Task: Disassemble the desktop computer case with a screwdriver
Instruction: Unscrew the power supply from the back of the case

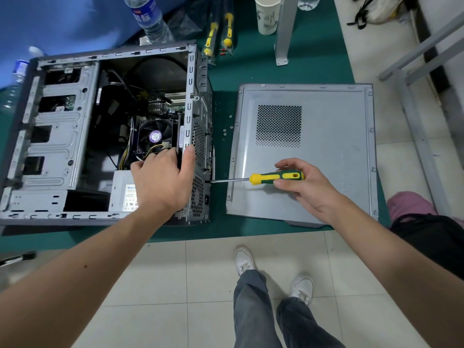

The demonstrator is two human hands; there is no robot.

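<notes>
Right now the grey steel desktop computer case (pixel 75 136) lies on its side on the green-covered bench (pixel 221 229), its open side facing up. Its removed grey side panel with a perforated vent (pixel 308 151) lies flat just beside it. The left hand (pixel 160 179) grips the case's rear edge, fingers curled over the rim. The right hand (pixel 301 187) pinches the green-and-yellow-handled screwdriver (pixel 253 179), whose tip meets the rear wall near the power supply.

Several risks seem likely. The long shaft is held near the handle's end, so the tip could cam out of the screw head and skid toward the left hand's thumb close by. A freed screw might drop off the bench or roll among the small loose silver screws (pixel 227 128) lying between case and panel. Releasing the last power supply screw could let the silver power supply box (pixel 123 192) shift.

Inside the open case sit the black cooling fan with a purple hub label (pixel 154 135), bundled cables, a circuit board and the drive cage. A white paper cup (pixel 267 15) stands at the back; its contents cannot be seen.
</notes>
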